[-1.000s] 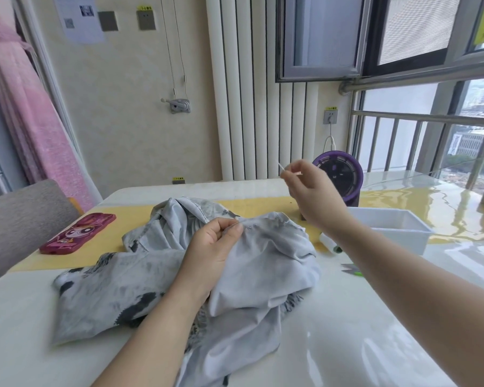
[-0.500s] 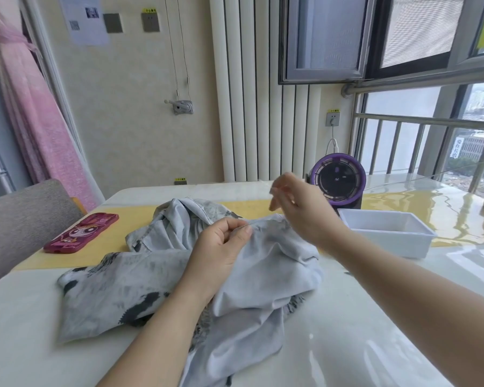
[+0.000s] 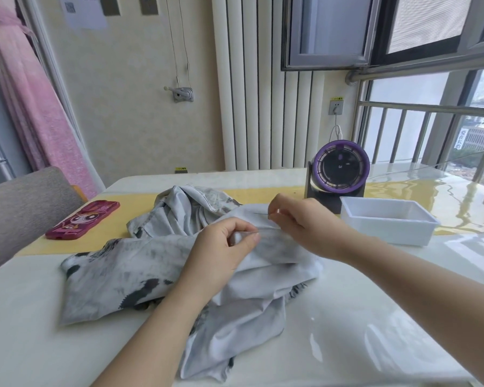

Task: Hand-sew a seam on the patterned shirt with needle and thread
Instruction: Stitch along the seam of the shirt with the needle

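The patterned shirt (image 3: 129, 263), pale grey with dark blotches, lies crumpled on the white table (image 3: 347, 331). My left hand (image 3: 221, 247) pinches a fold of its fabric between thumb and fingers at the seam. My right hand (image 3: 299, 222) is just right of it, low over the cloth, pinching the thin needle (image 3: 260, 213), whose tip points left. A fine thread runs from the needle hand toward the pinched fold.
A white plastic bin (image 3: 389, 222) stands to the right of the shirt, with a purple round fan (image 3: 338, 169) behind it. A magenta phone case (image 3: 81, 219) lies on the yellow mat (image 3: 140, 202) at the left. A grey chair back (image 3: 20, 205) stands at the table's left edge.
My right hand came down from raised above the table, thread pulled out, to the shirt beside my left hand. My left hand kept its pinch on the fabric.
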{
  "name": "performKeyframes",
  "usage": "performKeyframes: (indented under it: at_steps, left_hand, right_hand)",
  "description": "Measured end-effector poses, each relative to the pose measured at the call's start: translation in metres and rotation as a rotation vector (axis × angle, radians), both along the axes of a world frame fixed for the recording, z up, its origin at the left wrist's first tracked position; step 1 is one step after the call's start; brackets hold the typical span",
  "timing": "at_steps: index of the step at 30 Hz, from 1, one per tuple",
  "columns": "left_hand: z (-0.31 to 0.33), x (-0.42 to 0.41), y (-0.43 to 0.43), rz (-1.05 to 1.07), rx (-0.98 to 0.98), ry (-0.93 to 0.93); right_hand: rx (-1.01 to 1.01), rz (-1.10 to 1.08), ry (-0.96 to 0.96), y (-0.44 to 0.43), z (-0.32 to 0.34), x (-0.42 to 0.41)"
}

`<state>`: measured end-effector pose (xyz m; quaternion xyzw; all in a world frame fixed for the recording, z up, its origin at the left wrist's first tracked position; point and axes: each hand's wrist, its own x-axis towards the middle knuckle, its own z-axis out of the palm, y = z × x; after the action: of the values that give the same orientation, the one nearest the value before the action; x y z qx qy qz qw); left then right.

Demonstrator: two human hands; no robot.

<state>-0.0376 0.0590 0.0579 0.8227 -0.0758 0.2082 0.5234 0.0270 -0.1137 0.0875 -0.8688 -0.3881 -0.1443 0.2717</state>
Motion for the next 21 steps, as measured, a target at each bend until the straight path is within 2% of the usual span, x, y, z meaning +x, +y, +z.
performKeyframes:
  at_steps: [9, 21]
  left_hand:
    - [0.001, 0.001, 0.001, 0.007, 0.011, -0.002]
    - [-0.002, 0.004, 0.005, -0.032, -0.052, 0.025]
  right_hand:
    - [-0.227, 0.023, 0.001, -0.011, 0.019, 0.006]
    - [-0.277, 0.001, 0.034, -0.002, 0.027, 0.003]
